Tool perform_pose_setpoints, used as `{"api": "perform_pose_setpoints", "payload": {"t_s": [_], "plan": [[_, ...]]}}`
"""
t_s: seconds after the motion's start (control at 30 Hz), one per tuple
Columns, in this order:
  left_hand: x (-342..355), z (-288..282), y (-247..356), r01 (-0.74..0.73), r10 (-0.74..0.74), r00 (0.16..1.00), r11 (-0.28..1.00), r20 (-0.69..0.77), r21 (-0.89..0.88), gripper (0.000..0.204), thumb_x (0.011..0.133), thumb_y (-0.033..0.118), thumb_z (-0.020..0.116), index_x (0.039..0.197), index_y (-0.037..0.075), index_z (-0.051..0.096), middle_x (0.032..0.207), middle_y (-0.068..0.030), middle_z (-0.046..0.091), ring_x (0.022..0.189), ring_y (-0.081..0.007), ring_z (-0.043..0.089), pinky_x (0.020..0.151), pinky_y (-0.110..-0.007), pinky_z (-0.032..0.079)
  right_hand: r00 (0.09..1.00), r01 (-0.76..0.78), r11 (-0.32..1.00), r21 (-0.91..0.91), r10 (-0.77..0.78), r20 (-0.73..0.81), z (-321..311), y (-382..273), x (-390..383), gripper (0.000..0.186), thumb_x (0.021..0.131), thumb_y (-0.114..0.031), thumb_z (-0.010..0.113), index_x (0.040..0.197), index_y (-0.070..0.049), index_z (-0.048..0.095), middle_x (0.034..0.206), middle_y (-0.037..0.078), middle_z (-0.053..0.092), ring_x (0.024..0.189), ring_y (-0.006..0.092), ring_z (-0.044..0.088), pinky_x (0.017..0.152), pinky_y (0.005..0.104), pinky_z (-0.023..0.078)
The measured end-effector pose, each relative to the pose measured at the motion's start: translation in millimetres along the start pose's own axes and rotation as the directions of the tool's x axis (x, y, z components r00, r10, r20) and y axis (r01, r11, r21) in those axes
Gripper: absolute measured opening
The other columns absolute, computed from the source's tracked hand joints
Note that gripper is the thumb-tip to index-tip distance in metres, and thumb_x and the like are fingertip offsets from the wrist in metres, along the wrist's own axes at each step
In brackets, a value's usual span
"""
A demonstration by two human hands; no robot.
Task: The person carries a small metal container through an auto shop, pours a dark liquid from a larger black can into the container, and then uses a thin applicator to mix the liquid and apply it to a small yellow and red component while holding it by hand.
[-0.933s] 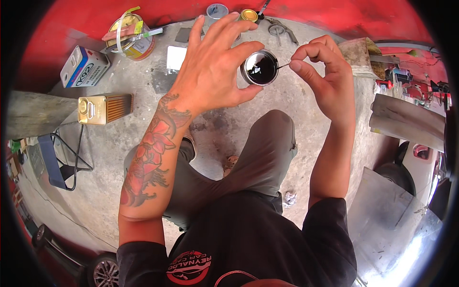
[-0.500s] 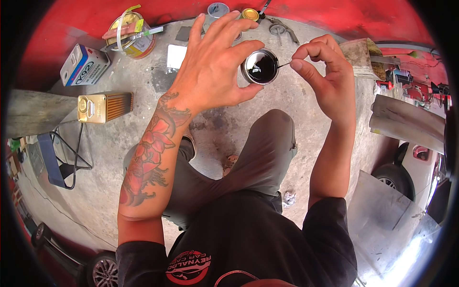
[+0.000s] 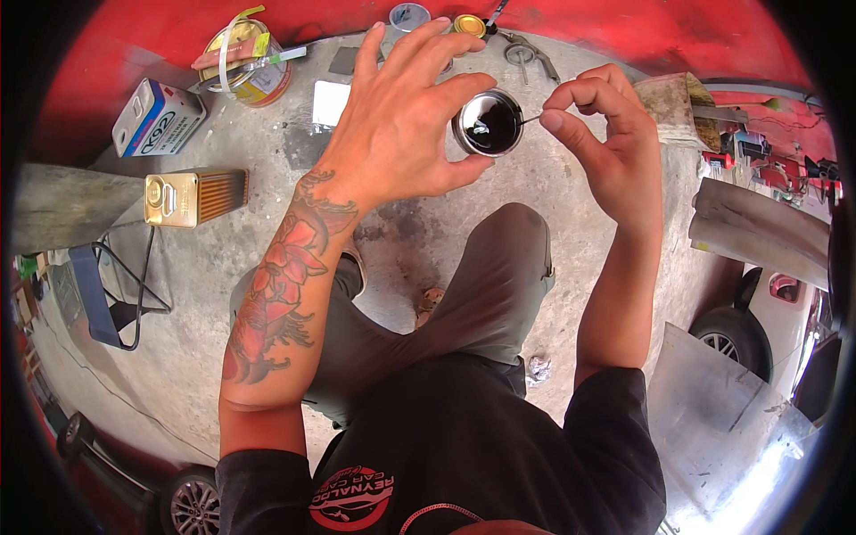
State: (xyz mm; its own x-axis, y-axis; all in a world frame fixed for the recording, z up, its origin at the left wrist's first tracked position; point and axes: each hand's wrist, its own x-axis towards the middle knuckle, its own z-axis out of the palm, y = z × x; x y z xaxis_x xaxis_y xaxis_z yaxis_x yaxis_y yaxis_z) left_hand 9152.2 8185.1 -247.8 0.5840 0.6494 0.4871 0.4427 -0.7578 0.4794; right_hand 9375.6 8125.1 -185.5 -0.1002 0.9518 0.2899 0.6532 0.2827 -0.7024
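Observation:
Up front near the middle, my left hand (image 3: 397, 125) curls its thumb and index finger around a small round metal cup (image 3: 501, 153). Its other fingers are spread toward the far side. Glossy black liquid (image 3: 492, 127) lies inside the cup. To the right, my right hand (image 3: 611, 147) pinches a thin dark stick (image 3: 531, 119) between thumb and fingers. The stick's far end reaches over the cup's right rim, and its tip is hard to make out against the liquid.
A paint can (image 3: 267, 85) with a brush on top, a white-and-blue tin (image 3: 160, 120) and a gold tin (image 3: 174, 199) stand left. A spray gun (image 3: 535, 58) and yellow lid (image 3: 469, 26) lie beyond my hands. A folding chair (image 3: 111, 299) is left; a car (image 3: 780, 312) stands right.
The cup sits very slightly farther right in the picture. Both hands keep the same hold, and the stick stays at the rim.

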Motion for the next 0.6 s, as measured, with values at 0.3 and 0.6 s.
{"api": "perform_pose_setpoints", "payload": {"t_s": [0.3, 0.6], "plan": [[-1.5, -0.3, 0.0, -0.007, 0.007, 1.000, 1.000, 0.001, -0.004, 0.063, 0.061, 0.026, 0.091, 0.120, 0.018, 0.071, 0.143, -0.0025, 0.055, 0.144, -0.0323, 0.044, 0.118, -0.065, 0.025, 1.000, -0.016, 1.000, 0.014, 0.016, 0.010, 10.0, 6.7, -0.9, 0.014, 0.082, -0.011, 0.083, 0.092, -0.006, 0.075, 0.088, 0.002, 0.060, 0.088, 0.0165, 0.055, 0.080, 0.0301, 0.043], [-2.6, -0.2, -0.4, -0.012, 0.012, 1.000, 1.000, -0.001, -0.007, 0.063, 0.059, 0.025, 0.091, 0.119, 0.018, 0.071, 0.143, -0.0020, 0.055, 0.144, -0.0324, 0.044, 0.118, -0.066, 0.025, 0.995, -0.064, 0.993, 0.098, 0.056, 0.087, 29.2, 20.3, 0.7, 0.012, 0.082, -0.011, 0.082, 0.091, -0.008, 0.076, 0.086, 0.001, 0.057, 0.085, 0.0164, 0.053, 0.077, 0.0307, 0.042]]}}
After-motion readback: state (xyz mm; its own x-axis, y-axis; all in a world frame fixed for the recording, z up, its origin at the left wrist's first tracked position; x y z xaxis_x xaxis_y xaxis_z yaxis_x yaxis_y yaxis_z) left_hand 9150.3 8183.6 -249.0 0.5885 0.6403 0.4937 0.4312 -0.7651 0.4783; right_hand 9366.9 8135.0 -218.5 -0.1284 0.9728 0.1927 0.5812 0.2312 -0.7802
